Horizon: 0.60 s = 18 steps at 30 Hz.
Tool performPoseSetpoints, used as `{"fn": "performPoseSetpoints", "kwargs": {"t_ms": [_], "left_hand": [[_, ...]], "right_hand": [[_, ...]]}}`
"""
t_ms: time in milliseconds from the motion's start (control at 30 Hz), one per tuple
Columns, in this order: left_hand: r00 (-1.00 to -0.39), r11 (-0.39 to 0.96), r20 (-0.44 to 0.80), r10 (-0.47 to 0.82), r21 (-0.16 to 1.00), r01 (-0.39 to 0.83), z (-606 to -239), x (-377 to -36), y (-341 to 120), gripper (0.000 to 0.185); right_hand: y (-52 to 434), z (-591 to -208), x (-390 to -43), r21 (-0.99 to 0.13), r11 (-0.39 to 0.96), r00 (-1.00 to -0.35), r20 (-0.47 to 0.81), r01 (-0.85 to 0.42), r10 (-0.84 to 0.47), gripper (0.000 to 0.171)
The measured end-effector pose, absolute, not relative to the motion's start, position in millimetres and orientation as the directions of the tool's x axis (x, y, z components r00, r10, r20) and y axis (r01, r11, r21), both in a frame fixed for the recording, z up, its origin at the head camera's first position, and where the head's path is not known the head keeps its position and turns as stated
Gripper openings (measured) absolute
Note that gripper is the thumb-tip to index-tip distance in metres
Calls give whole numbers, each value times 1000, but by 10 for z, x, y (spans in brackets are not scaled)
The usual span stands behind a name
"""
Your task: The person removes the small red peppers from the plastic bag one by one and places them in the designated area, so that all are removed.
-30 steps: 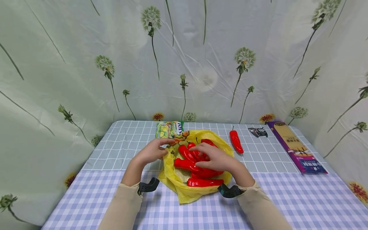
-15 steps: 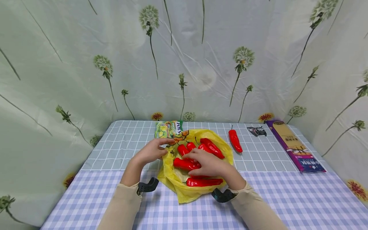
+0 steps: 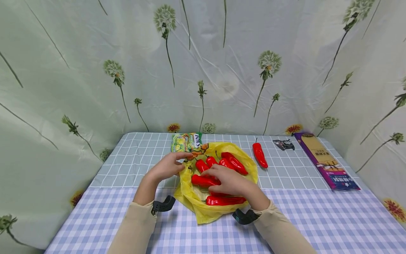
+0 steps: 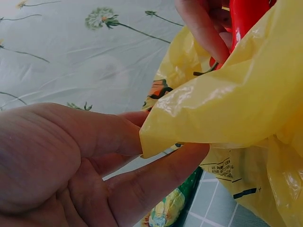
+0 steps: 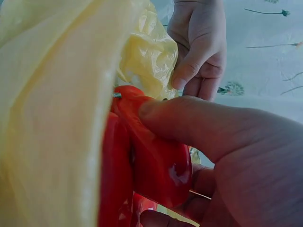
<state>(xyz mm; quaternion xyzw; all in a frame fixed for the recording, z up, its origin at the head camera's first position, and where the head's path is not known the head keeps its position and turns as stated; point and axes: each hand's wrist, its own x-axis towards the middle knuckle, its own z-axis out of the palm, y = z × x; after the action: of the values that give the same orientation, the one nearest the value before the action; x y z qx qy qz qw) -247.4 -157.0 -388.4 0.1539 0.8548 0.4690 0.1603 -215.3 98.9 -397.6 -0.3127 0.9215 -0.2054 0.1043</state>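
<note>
A yellow plastic bag lies with its mouth spread wide, several glossy red peppers inside it. At its left rim, my left hand pinches the plastic edge between thumb and fingers, as the left wrist view shows. My right hand reaches into the bag. In the right wrist view its thumb lies on top of a red pepper and its fingers curl under it. Beside that one, another pepper is partly covered by the bag's blurred wall.
A single red pepper lies outside the bag, to its right. Behind the bag is a green snack packet. A small black packet and a long purple package lie on the checked tablecloth at the right.
My right hand has moved left and lower into the bag and settled on a pepper. The left hand has stayed at the bag's left rim.
</note>
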Motion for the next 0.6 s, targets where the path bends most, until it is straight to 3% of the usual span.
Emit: {"fn": "performPoseSetpoints", "kwargs": {"t_ms": [600], "left_hand": [[-902,509,-126,413,853,113,-3890,-2480,-1562,50]], "right_hand": [[1084,-3891,-2172,-491,726,-820,-40,-482,-571,41]]}}
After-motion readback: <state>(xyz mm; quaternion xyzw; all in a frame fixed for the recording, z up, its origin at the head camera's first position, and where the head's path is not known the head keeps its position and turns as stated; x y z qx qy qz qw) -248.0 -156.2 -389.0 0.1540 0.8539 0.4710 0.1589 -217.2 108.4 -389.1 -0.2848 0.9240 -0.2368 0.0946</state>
